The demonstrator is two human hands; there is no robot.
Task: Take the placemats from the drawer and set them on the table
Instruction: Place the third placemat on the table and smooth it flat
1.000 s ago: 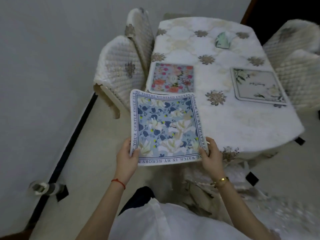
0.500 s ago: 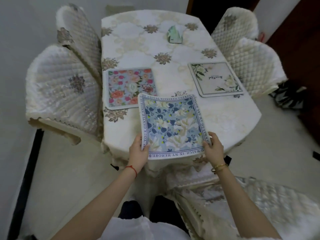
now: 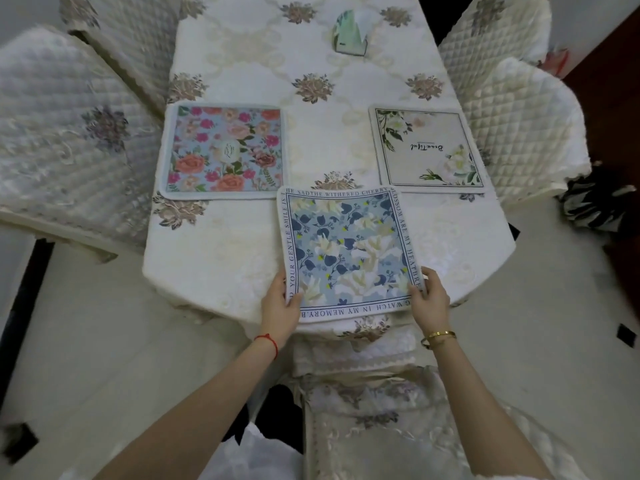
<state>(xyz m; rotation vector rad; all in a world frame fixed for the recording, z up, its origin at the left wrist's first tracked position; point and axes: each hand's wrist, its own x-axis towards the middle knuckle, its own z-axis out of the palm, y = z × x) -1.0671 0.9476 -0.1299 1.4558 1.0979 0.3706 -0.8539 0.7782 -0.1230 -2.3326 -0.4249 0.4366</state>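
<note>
A blue-and-white floral placemat (image 3: 348, 251) with lettering round its border is over the near end of the table (image 3: 221, 251), which has a cream cloth. My left hand (image 3: 278, 304) grips its near left corner, thumb on top. My right hand (image 3: 429, 297) grips its near right corner. Whether the mat lies flat on the cloth I cannot tell. A pink-rose placemat (image 3: 223, 152) lies on the table's left side. A cream placemat (image 3: 427, 148) with white flowers and script lies on the right side.
Quilted chairs stand at the left (image 3: 65, 133) and right (image 3: 512, 109) of the table, and another chair (image 3: 374, 410) is tucked in right below my hands. A green tissue box (image 3: 349, 34) sits at the table's far end. Pale floor surrounds the table.
I have stepped round to the table's near end. Both hands carried the blue placemat forward and down over the tabletop, between the two laid mats.
</note>
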